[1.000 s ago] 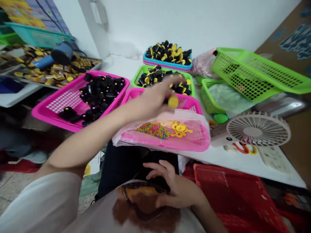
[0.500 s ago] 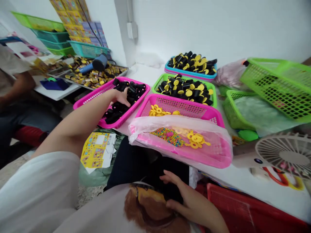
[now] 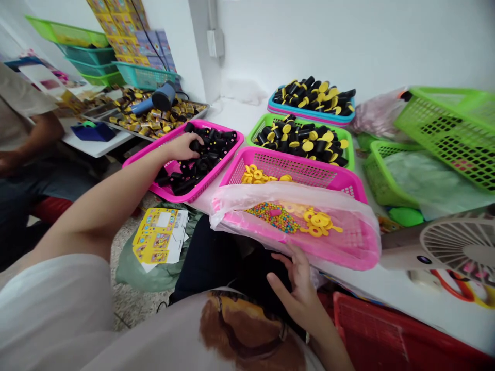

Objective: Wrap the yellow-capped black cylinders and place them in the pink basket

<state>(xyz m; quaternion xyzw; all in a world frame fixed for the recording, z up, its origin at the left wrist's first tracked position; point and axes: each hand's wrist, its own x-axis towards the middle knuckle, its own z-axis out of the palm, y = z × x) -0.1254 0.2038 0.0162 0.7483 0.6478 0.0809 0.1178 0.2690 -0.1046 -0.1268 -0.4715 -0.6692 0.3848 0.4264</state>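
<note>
My left hand (image 3: 181,147) reaches into the left pink basket (image 3: 150,150) and its fingers curl over the black tubes (image 3: 204,154) piled there. Whether it grips one I cannot make out. My right hand (image 3: 299,291) is raised over my lap with its fingers spread, just below the front edge of the near pink basket (image 3: 340,175), holding nothing. That basket holds yellow caps (image 3: 319,222) and small coloured beads (image 3: 273,216) under a clear plastic bag.
Behind stand a green basket (image 3: 348,149) and a blue-rimmed basket (image 3: 309,114) of black-and-yellow tubes. Green baskets (image 3: 444,121) and a small fan (image 3: 460,247) are at right, a red crate (image 3: 386,340) lower right. Another person's arm (image 3: 34,139) is at left beside a tray of pieces (image 3: 147,116).
My left hand swung from above the near pink basket, where it held a yellow-capped piece, into the left basket of black tubes. My right hand lifted off my lap and spread.
</note>
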